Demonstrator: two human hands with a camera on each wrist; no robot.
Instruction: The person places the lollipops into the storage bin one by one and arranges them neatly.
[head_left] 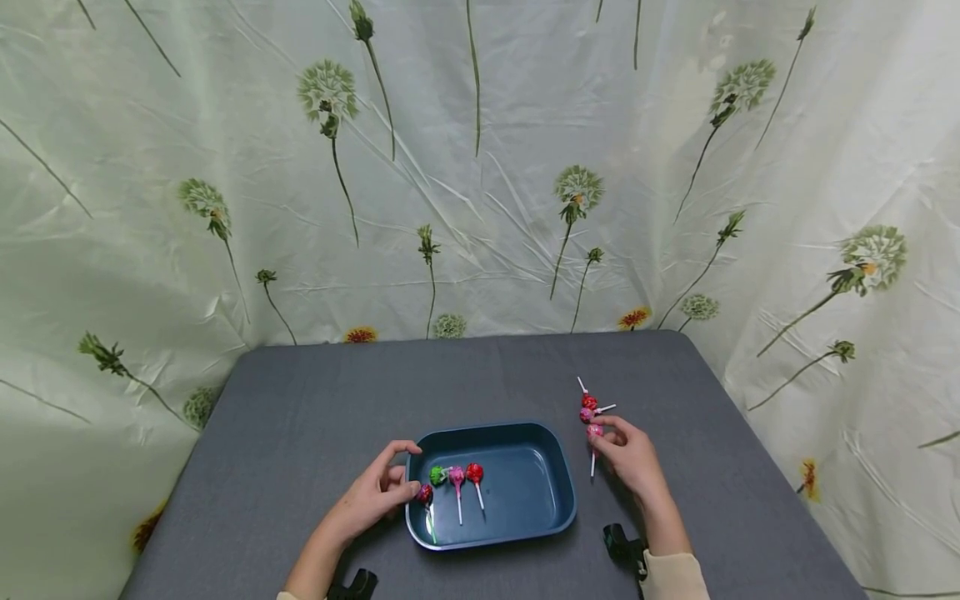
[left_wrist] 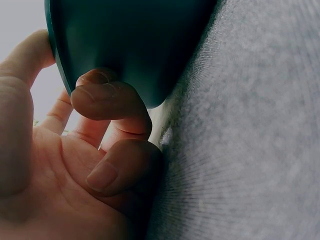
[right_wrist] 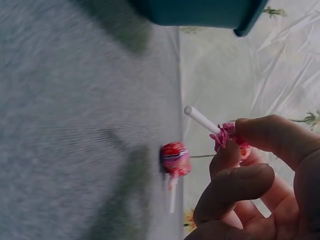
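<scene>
My left hand (head_left: 375, 492) holds the left end of a blue tray (head_left: 517, 540), thumb at the rim and some fingers curled against the outer wall (left_wrist: 125, 40). Inside the tray lie a green lollipop (head_left: 437, 475), a pink lollipop (head_left: 457, 475), a red lollipop (head_left: 475, 472) and, beside my left thumb, a dark red lollipop (head_left: 425, 493). To the right of the tray, my right hand (head_left: 630, 454) pinches a pink lollipop (right_wrist: 225, 135) by its wrapped head, its white stick sticking out. Just beyond those fingertips are another red lollipop (head_left: 589, 401) and a pink-and-red lollipop (head_left: 587, 414).
A grey cloth (head_left: 322, 392) covers the table. Behind it hangs a pale curtain (head_left: 495, 208) printed with dandelions. Black wrist cameras sit below both hands, the right camera (head_left: 618, 543) close to the tray's right side.
</scene>
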